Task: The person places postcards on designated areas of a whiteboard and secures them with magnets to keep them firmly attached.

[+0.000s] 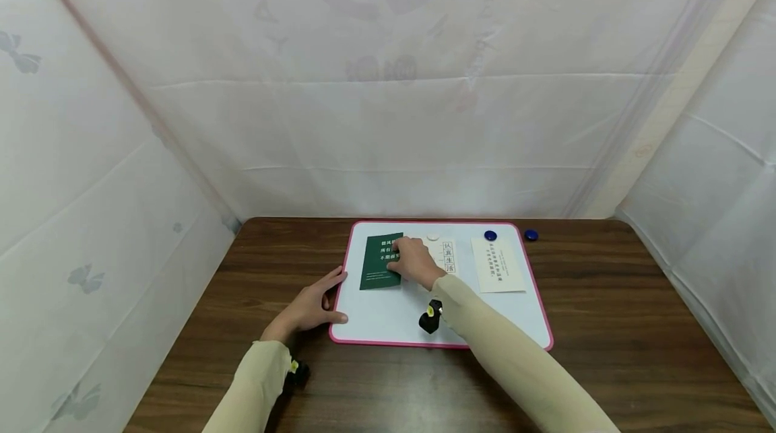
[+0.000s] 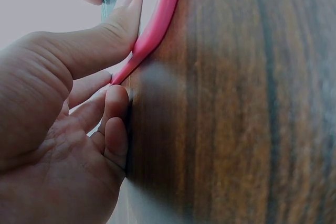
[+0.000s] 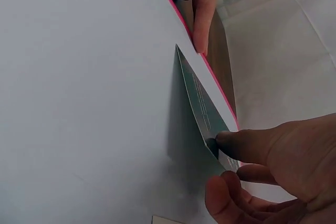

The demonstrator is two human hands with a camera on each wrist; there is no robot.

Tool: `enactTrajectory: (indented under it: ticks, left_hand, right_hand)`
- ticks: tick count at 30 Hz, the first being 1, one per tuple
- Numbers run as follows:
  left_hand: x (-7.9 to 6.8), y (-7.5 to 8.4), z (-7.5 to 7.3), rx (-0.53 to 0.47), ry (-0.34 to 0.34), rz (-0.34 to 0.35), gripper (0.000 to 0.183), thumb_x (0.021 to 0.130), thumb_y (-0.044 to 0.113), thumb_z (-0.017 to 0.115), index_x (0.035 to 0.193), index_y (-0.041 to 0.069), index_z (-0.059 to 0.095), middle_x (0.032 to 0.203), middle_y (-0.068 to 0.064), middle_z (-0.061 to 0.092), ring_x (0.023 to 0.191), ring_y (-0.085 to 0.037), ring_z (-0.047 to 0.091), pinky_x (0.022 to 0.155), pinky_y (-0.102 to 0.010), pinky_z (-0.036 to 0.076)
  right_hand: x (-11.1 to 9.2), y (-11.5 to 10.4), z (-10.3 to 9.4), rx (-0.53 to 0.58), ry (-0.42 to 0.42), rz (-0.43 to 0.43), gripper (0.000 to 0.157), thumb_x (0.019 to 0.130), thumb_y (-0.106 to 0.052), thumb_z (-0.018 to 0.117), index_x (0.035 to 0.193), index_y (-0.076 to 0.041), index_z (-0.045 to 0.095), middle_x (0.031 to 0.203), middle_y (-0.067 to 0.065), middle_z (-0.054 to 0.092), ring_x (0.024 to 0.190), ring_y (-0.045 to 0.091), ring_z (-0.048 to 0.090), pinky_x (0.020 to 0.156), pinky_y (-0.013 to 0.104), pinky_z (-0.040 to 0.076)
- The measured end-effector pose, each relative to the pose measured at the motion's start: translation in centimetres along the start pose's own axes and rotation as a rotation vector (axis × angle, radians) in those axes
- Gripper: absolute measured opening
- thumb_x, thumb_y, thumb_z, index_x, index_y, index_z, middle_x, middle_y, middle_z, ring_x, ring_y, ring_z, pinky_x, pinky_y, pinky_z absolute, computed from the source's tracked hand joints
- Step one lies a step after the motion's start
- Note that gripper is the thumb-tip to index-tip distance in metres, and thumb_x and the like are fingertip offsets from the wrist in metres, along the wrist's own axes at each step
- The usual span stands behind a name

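A whiteboard (image 1: 382, 318) with a pink rim lies flat on the wooden table. My right hand (image 1: 415, 262) pinches the right side of a dark green card (image 1: 374, 266) on the board's left part. In the right wrist view the card (image 3: 200, 103) stands tilted, one edge lifted off the board, the thumb on its printed face. A small dark shape (image 3: 212, 145) shows by the thumb; I cannot tell what it is. My left hand (image 1: 308, 306) rests against the board's left edge, thumb on the rim (image 2: 165, 3), forefinger stretched along the side.
A white card with boxed characters (image 1: 449, 258) lies partly behind the right hand, with a white round magnet (image 1: 433, 238) at its top. A cream card (image 1: 498, 271) sits to the right, under a blue magnet (image 1: 490, 236). Another blue magnet (image 1: 531, 235) lies on the table (image 1: 612, 312).
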State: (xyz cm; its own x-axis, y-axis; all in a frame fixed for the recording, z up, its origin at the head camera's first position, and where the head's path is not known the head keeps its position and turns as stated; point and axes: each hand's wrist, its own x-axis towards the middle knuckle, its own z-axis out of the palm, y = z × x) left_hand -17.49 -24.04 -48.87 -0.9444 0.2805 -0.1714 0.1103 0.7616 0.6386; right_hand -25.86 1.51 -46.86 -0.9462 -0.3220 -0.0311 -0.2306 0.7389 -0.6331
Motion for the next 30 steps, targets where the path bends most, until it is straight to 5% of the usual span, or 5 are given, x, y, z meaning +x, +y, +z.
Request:
enactTrajectory:
  ticks: [7, 16, 30]
  left_hand:
    - [0.1, -0.1, 0.0, 0.001, 0.002, -0.005, 0.093, 0.081, 0.029, 0.089, 0.159, 0.012, 0.041, 0.167, -0.01, 0.03, 0.076, -0.016, 0.048, 0.072, -0.032, 0.043]
    - [0.1, -0.3, 0.0, 0.004, 0.006, -0.002, 0.094, 0.08, 0.03, 0.089, 0.159, 0.012, 0.041, 0.167, -0.009, 0.03, 0.076, -0.016, 0.049, 0.073, -0.033, 0.043]
    - [0.2, -0.2, 0.0, 0.008, 0.006, 0.0, 0.094, 0.08, 0.029, 0.089, 0.159, 0.011, 0.041, 0.167, -0.01, 0.03, 0.076, -0.016, 0.048, 0.071, -0.031, 0.043]
  right_hand:
    - [0.1, -0.3, 0.7, -0.047, -0.02, 0.026, 0.038, 0.094, -0.017, 0.077, 0.126, 0.001, 0.068, 0.116, 0.014, 0.068, 0.101, 0.024, 0.06, 0.087, 0.042, 0.055]
    - [0.2, -0.8, 1.4, -0.148, 0.002, -0.021, 0.02, 0.094, -0.014, 0.077, 0.106, 0.001, 0.072, 0.086, 0.008, 0.067, 0.074, 0.017, 0.062, 0.065, 0.033, 0.055]
    - [0.0, -1.4, 1.3, -0.186, 0.024, -0.019, 0.013, 0.094, -0.011, 0.075, 0.1, 0.001, 0.072, 0.084, 0.011, 0.068, 0.067, 0.017, 0.062, 0.058, 0.033, 0.054]
